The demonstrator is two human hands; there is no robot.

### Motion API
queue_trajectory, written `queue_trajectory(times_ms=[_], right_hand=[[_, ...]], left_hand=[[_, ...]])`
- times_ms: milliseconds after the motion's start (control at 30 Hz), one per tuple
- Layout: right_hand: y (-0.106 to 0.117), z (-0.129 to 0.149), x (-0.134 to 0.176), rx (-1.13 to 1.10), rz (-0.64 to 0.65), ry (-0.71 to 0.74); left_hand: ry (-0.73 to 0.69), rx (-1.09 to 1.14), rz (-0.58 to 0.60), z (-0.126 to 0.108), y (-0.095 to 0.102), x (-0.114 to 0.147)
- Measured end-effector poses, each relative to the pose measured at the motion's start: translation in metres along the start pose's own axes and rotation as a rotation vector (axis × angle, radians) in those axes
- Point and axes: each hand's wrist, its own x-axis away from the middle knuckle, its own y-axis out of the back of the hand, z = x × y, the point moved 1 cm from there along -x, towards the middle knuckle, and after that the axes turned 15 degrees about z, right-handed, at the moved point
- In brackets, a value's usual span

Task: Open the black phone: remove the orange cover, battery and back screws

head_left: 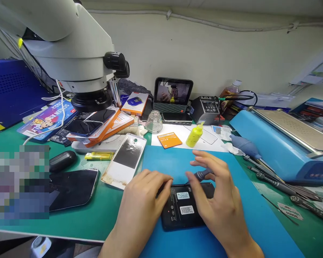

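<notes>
A black phone (190, 218) without its back cover lies on the blue mat (261, 229), white labels on its upward face. My left hand (144, 200) is closed at the phone's upper left corner, thumb and forefinger pinched on the edge. My right hand (220, 204) grips the dark grey handle of a screwdriver (203, 174), whose thin shaft reaches the phone's far edge. Some right fingers are raised and spread. Beyond the mat lie an orange battery (169, 140) and a yellow squeeze bottle (194, 136). A white back cover (126, 157) rests to the left.
A microscope (70, 61) overhangs the left side. Another dark phone (72, 188), a black case (62, 161) and a yellow lighter (99, 156) lie left. Right are a blue machine (290, 143), a blower bulb (244, 146), several tools and a razor blade (290, 210).
</notes>
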Motion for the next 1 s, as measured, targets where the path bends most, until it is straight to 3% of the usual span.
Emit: queue_trajectory(times_ms=[1000], right_hand=[[-0.0006, 0.0000, 0.0025, -0.040, -0.032, -0.025]], left_hand=[[-0.019, -0.001, -0.006, 0.0019, -0.0008, -0.0003]])
